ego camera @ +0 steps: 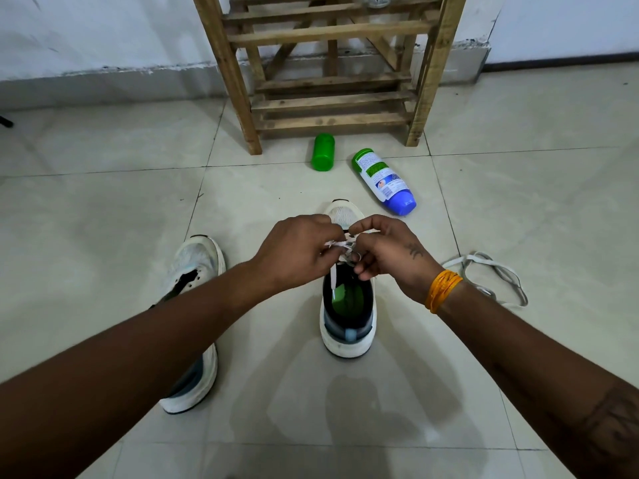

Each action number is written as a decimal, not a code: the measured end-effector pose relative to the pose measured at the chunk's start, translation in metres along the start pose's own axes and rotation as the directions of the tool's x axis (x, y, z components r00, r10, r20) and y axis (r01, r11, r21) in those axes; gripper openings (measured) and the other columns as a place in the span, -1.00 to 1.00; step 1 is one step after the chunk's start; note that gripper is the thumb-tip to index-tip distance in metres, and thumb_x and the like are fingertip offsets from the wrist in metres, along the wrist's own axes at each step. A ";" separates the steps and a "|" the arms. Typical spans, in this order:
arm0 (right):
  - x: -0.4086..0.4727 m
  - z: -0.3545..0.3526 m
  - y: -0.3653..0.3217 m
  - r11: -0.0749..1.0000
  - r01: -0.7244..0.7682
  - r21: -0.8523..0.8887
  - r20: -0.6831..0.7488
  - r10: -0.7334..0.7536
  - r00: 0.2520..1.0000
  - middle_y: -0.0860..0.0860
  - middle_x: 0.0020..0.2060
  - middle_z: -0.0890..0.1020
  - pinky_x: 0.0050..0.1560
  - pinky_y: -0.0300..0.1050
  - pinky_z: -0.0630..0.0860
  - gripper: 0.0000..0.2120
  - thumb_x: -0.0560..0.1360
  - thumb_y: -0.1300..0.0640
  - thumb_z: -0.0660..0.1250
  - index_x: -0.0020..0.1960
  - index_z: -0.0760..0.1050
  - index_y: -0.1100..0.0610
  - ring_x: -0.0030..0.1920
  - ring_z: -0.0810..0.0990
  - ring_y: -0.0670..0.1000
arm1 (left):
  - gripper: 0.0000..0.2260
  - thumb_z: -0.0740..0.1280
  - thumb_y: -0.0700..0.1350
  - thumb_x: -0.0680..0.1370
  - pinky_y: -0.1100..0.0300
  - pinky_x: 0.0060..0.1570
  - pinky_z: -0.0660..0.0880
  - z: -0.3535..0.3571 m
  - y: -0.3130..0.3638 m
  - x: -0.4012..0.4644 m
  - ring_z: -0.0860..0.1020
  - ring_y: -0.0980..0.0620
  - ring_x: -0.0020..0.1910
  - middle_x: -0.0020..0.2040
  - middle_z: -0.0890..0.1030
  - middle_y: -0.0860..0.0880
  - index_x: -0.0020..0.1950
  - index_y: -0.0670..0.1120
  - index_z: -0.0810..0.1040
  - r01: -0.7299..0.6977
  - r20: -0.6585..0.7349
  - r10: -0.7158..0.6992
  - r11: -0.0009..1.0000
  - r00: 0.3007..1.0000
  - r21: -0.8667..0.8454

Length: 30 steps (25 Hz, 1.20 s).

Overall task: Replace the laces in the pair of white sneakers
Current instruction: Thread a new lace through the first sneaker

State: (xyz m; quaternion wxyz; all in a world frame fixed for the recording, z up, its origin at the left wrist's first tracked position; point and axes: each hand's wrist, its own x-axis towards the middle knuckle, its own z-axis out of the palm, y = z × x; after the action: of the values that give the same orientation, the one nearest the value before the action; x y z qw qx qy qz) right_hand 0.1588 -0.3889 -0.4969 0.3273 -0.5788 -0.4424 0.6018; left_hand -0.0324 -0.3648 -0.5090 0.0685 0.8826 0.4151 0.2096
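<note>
Two white sneakers stand on the tiled floor. The right sneaker (347,326), with a green insole and dark collar, sits in the middle. Over its eyelets my left hand (294,252) and my right hand (390,252) both pinch a white lace (333,281); one end of it hangs down into the shoe opening. My hands hide most of the lacing. The left sneaker (197,261) lies beside it, partly under my left forearm, with no lace visible in it. A second loose white lace (491,271) lies tangled on the floor to the right.
A green bottle (322,152) and a white bottle with a blue cap (383,181) lie on the floor beyond the shoes. Behind them a wooden rack (328,74) stands against the white wall.
</note>
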 end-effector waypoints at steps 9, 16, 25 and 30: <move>0.000 -0.005 0.018 0.805 0.387 -0.449 -0.020 -0.443 0.897 -0.01 -0.14 0.67 -0.18 -0.11 0.61 -0.91 0.54 0.24 0.38 -0.02 0.61 0.07 -0.32 0.67 -0.02 | -0.85 0.38 -0.20 0.59 0.22 -0.46 0.30 -0.017 0.007 0.018 0.31 0.02 -0.44 -0.40 0.40 -0.01 -0.16 -0.15 0.67 0.687 0.598 -0.349 0.474 0.721 -0.551; -0.013 0.006 0.022 0.935 0.274 -0.223 -0.202 -0.319 0.926 0.04 -0.25 0.64 -0.30 -0.05 0.63 -0.97 0.52 0.20 0.41 -0.10 0.57 0.12 -0.36 0.61 0.01 | -0.79 0.27 -0.22 0.58 0.24 -0.44 0.20 -0.017 0.008 0.022 0.27 0.03 -0.45 -0.36 0.38 -0.03 -0.25 -0.08 0.54 0.775 0.690 -0.354 0.258 0.632 -0.577; -0.014 -0.005 0.015 0.908 0.318 -0.272 -0.122 -0.360 0.925 0.00 -0.35 0.70 -0.21 -0.02 0.68 -0.86 0.44 0.32 0.47 -0.09 0.71 0.11 -0.38 0.64 -0.03 | -0.89 0.35 -0.15 0.50 0.21 -0.43 0.35 -0.015 0.003 0.019 0.37 0.04 -0.38 -0.34 0.45 -0.02 -0.19 -0.14 0.61 0.664 0.638 -0.272 0.538 0.720 -0.520; -0.014 -0.019 0.024 0.698 0.363 -0.618 -0.084 -0.517 0.852 -0.29 -0.46 0.57 -0.23 -0.42 0.43 -0.88 0.38 0.21 0.48 -0.14 0.73 0.04 -0.34 0.58 -0.19 | -0.85 0.37 -0.17 0.42 0.41 -0.30 0.29 -0.013 -0.017 0.009 0.47 0.24 -0.32 -0.34 0.52 0.15 -0.12 0.08 0.61 0.288 0.412 -0.169 0.926 0.895 -0.244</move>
State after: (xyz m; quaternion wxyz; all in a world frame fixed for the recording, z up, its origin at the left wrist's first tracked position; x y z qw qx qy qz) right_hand 0.1815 -0.4079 -0.5117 0.3232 -0.5975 -0.6854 0.2623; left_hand -0.0450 -0.3475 -0.4990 0.3053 0.8301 0.4590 0.0834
